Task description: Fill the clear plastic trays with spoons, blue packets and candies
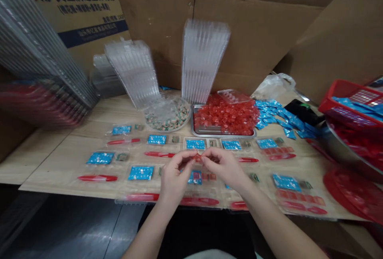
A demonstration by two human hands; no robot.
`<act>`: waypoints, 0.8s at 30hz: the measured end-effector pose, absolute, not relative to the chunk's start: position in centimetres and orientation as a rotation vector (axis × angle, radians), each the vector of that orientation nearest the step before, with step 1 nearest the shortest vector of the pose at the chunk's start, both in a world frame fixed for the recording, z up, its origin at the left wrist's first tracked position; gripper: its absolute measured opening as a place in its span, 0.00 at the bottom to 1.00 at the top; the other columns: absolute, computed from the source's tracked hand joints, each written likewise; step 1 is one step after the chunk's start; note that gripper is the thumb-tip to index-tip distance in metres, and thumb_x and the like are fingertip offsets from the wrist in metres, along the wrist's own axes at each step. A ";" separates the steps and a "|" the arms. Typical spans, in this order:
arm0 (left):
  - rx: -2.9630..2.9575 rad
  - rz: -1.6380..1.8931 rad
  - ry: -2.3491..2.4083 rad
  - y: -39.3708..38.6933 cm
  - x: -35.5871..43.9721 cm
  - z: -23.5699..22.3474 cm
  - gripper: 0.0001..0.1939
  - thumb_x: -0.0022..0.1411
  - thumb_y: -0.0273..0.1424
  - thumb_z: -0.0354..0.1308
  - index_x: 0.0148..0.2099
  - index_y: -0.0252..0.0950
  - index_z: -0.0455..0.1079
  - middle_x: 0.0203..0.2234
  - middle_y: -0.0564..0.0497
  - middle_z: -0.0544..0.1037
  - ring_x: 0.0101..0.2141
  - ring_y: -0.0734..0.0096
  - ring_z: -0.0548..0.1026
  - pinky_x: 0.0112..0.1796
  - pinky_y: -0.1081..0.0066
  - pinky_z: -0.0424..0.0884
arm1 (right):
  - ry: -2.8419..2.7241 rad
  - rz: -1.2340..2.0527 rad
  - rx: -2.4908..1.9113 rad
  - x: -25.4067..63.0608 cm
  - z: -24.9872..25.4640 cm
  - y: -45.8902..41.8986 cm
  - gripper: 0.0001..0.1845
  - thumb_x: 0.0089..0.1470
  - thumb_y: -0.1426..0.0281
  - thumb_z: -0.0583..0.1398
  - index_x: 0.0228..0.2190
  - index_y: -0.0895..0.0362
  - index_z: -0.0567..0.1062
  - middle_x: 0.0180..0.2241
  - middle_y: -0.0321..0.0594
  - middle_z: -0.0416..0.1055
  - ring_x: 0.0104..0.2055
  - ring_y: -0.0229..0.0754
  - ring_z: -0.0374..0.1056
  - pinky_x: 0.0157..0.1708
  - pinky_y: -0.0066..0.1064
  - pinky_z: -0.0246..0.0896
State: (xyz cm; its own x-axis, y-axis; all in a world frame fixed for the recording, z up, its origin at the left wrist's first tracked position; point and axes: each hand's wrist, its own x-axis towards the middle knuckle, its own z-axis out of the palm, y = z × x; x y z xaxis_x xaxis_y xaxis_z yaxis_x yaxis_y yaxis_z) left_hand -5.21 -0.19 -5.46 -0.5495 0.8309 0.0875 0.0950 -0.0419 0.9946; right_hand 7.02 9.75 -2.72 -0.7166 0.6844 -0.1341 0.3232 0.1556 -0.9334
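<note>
Brown cardboard panels [260, 32] backed a pale wooden table [54, 159]. Tall stacks of clear plastic trays [205, 59] rose at its rear, the middle one just behind a metal serving tray [195, 132] heaped with red translucent pieces [227, 115]. Filled compartment trays [139, 186] spread across the front in rows, many bearing a blue printed sachet [140, 173] and a slim red item [97, 178]. Above them the left hand [176, 173] and right hand [223, 167] nearly met, thumbs and fingertips of both pinching one small red piece [197, 157] between them; its exact shape was hidden by the fingers.
</note>
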 end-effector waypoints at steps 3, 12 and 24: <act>1.165 1.635 1.795 -0.1 -4.6 -5.4 0.12 0.60 0.25 0.52 0.43 0.41 0.74 0.41 0.49 0.76 0.43 0.68 0.73 0.46 0.67 0.68 | -2.135 1.367 -1.018 7.3 -3.1 8.7 0.06 0.51 0.69 0.55 0.25 0.57 0.69 0.22 0.33 0.67 0.23 0.35 0.64 0.23 0.25 0.57; 0.765 1.576 1.640 0.8 -3.2 -6.0 0.08 0.47 0.21 0.56 0.32 0.35 0.69 0.29 0.51 0.77 0.32 0.71 0.76 0.36 0.72 0.71 | -2.421 0.191 -0.708 8.4 -4.6 5.2 0.08 0.50 0.78 0.54 0.23 0.57 0.68 0.24 0.38 0.67 0.28 0.39 0.63 0.30 0.30 0.56; 0.401 1.558 1.225 -2.3 -3.1 -4.4 0.10 0.47 0.23 0.62 0.35 0.34 0.72 0.30 0.52 0.76 0.33 0.75 0.73 0.38 0.75 0.68 | -2.320 0.409 -0.713 9.5 -4.5 4.2 0.08 0.49 0.80 0.54 0.24 0.56 0.66 0.22 0.36 0.65 0.27 0.37 0.62 0.27 0.28 0.57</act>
